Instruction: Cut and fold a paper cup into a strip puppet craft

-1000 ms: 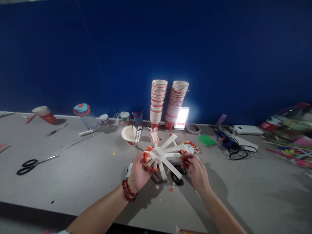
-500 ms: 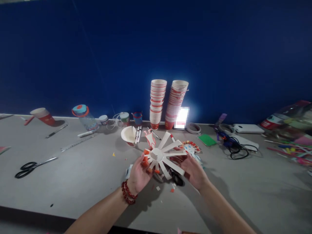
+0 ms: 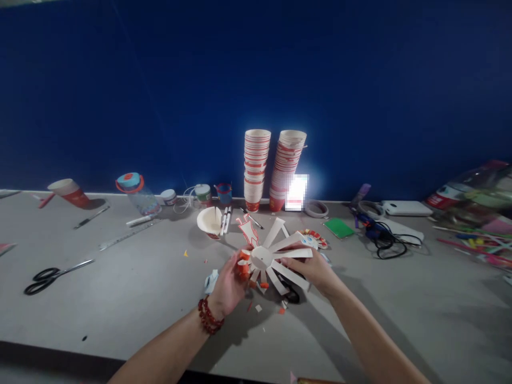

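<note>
Between my hands is a paper cup cut into strips (image 3: 262, 258), its strips fanned out round the white round base. Several strips on its left side are curled into orange rolls; those on the right are straight. My left hand (image 3: 229, 282) grips it at the curled strips, a red bead bracelet (image 3: 210, 317) on the wrist. On the other side my right hand (image 3: 316, 269) holds the straight strips, its fingers partly hidden behind them. Black-handled scissors (image 3: 293, 295) lie beneath the cut cup, mostly covered. Just behind it is a red-edged paper cutout (image 3: 248, 232).
Two tall stacks of paper cups (image 3: 256, 170) stand at the back beside a bright phone screen (image 3: 296, 192). A cut white cup (image 3: 209, 221) and markers (image 3: 225, 220) are behind my left hand. Other scissors (image 3: 60, 275) lie far left. A tangled black cable (image 3: 388, 242) is on the right.
The cut cup has shifted slightly right and down and turned a little. My right hand has changed its hold, its fingers now drawn in behind and among the straight strips.
</note>
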Demonstrator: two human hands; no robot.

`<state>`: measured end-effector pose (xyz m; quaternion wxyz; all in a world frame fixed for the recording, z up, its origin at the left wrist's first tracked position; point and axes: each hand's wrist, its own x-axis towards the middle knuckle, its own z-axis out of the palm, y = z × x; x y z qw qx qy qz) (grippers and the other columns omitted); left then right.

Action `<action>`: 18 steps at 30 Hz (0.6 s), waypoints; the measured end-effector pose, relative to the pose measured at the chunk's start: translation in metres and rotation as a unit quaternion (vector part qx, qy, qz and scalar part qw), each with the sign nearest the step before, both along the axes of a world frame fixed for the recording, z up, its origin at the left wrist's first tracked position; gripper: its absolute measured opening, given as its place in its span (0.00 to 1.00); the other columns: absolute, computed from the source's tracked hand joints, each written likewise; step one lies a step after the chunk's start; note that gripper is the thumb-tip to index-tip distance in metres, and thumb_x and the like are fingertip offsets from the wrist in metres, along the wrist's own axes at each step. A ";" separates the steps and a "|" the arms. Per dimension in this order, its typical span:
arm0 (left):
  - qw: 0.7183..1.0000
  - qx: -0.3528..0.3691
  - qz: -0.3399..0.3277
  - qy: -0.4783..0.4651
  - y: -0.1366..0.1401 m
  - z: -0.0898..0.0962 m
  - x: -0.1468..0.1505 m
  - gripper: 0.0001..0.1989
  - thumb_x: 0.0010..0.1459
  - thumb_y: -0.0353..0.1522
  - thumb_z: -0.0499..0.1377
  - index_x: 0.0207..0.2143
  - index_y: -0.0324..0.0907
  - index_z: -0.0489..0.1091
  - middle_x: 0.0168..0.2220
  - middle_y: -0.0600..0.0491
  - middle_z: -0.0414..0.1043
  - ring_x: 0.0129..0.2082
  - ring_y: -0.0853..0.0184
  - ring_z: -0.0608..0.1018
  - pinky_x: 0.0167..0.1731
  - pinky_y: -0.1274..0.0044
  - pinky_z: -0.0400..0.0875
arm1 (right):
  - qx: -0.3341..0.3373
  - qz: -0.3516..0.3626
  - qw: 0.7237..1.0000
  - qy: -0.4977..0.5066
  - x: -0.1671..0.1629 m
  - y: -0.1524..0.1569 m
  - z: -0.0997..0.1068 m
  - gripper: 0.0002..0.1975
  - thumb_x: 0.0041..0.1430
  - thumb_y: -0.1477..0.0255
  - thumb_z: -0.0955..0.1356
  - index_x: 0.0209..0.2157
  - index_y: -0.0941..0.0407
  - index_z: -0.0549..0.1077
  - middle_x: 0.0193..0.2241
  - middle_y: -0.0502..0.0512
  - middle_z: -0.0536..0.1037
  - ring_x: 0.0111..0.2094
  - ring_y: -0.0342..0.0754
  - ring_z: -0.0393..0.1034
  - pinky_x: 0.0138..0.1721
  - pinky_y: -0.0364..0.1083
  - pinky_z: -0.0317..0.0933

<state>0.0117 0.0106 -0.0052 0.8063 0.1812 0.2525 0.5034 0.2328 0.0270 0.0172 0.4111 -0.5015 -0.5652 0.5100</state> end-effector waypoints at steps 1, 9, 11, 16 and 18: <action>1.000 0.005 -0.009 0.018 0.001 0.000 -0.001 0.21 0.53 0.47 0.64 0.43 0.42 0.73 0.41 0.50 0.78 0.36 0.63 0.79 0.35 0.73 0.75 | 0.005 0.002 1.000 -0.011 0.001 0.002 0.001 0.17 0.49 0.60 0.75 0.36 0.58 0.79 0.27 0.55 0.82 0.28 0.51 0.75 0.28 0.45 0.68; 0.988 0.001 -0.050 0.143 0.004 -0.006 0.000 0.17 0.47 0.35 0.70 0.38 0.37 0.76 0.31 0.49 0.79 0.28 0.66 0.78 0.30 0.77 0.72 | -0.062 0.081 0.994 -0.043 0.003 0.013 0.007 0.14 0.51 0.61 0.72 0.25 0.59 0.79 0.17 0.51 0.76 0.18 0.43 0.67 0.20 0.40 0.60; 0.986 -0.023 -0.063 0.153 0.003 -0.005 0.001 0.15 0.47 0.35 0.71 0.35 0.35 0.76 0.29 0.49 0.79 0.26 0.67 0.78 0.28 0.78 0.72 | -0.088 0.061 0.994 0.017 0.000 0.013 0.006 0.15 0.49 0.60 0.73 0.27 0.59 0.78 0.19 0.52 0.78 0.18 0.43 0.67 0.19 0.39 0.59; 0.987 -0.050 -0.062 0.140 0.002 0.000 0.002 0.11 0.53 0.36 0.67 0.33 0.35 0.76 0.29 0.49 0.79 0.26 0.67 0.79 0.28 0.78 0.73 | -0.026 -0.076 0.989 0.126 0.001 0.010 0.004 0.18 0.52 0.55 0.72 0.33 0.58 0.76 0.28 0.57 0.80 0.26 0.48 0.73 0.25 0.43 0.65; 0.987 -0.066 -0.044 0.139 0.002 0.001 0.003 0.10 0.55 0.35 0.65 0.36 0.37 0.76 0.32 0.49 0.80 0.27 0.66 0.80 0.28 0.78 0.74 | 0.054 -0.177 0.974 0.128 0.004 0.005 0.004 0.17 0.57 0.56 0.69 0.38 0.56 0.74 0.33 0.56 0.79 0.29 0.48 0.72 0.29 0.44 0.65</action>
